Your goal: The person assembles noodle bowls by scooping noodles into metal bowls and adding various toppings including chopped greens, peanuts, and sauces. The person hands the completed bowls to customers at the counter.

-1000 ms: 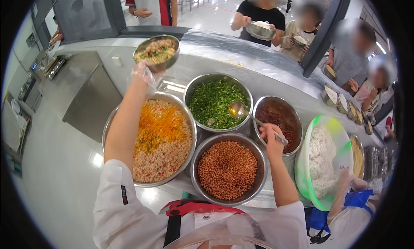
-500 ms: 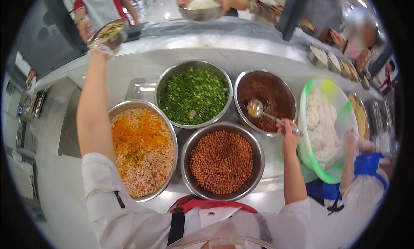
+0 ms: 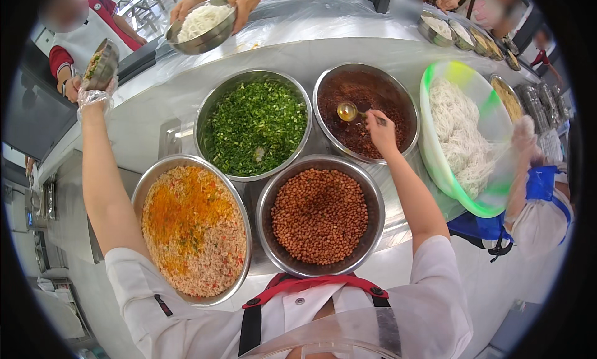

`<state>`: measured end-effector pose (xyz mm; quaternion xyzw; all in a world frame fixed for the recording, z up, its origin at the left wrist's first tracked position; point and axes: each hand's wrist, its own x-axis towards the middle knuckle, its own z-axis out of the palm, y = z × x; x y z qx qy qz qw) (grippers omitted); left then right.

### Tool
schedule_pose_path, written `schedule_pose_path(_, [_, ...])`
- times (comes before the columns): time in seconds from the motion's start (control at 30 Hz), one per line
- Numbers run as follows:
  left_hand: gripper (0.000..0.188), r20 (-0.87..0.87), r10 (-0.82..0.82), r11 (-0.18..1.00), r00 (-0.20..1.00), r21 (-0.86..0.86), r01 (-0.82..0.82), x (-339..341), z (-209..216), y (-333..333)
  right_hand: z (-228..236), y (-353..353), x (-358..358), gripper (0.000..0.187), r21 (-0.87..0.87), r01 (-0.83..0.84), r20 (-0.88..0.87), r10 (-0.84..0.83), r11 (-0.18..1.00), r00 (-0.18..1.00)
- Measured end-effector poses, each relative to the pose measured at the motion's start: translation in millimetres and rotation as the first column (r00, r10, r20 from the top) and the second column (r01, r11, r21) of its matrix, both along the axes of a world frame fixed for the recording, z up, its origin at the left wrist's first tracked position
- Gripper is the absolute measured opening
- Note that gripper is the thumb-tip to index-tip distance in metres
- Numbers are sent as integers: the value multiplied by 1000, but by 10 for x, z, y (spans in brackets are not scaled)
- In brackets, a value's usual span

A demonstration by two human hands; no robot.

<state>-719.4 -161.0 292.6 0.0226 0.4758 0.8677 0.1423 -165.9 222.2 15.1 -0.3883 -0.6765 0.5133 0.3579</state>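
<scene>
My left hand (image 3: pixel 98 99), in a clear plastic glove, grips a steel bowl (image 3: pixel 107 66) of food, tilted on its side at the far left. Another person's hand touches the same bowl. My right hand (image 3: pixel 380 135) is closed round the handle of a ladle (image 3: pixel 347 111), whose bowl hangs over a basin of dark red-brown sauce (image 3: pixel 373 79). Left of the sauce stands a basin of chopped greens (image 3: pixel 255 125). Nearer me are a basin of brown beans or nuts (image 3: pixel 320 216) and a basin of minced, orange-topped filling (image 3: pixel 193 234).
A green and white tub (image 3: pixel 429 135) of white noodles stands at right, beside a co-worker's gloved hand (image 3: pixel 527 141). Across the counter (image 3: pixel 155 101), a person's hands hold a steel bowl of noodles (image 3: pixel 202 43). Several filled bowls (image 3: pixel 436 30) line the far right edge.
My left hand and its bowl have moved left, and the bowl is tilted more. My right hand has moved up and left, bringing the ladle farther over the sauce. The view has shifted.
</scene>
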Motion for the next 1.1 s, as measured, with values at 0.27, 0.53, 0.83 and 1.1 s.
schedule_pose_path(0.27, [74,197,-87,994,976,-55,100,792,-254,800,-327,-55,-574,13,639,-202,339,-36,742,940])
schedule_pose_path(0.53, [52,-28,-501,865,865,-47,499,1143,-773,1113,-233,-246,-385,17,402,-190,151,139,896,979])
schedule_pose_path(0.83, [55,99,-446,892,890,-29,450,1687,-1011,809,-44,-137,-131,22,-153,-33,8,35,988,999])
schedule_pose_path(1.1, [54,86,-320,946,944,-30,323,2955,-1050,264,393,-16,587,21,-242,-26,-207,-25,970,978])
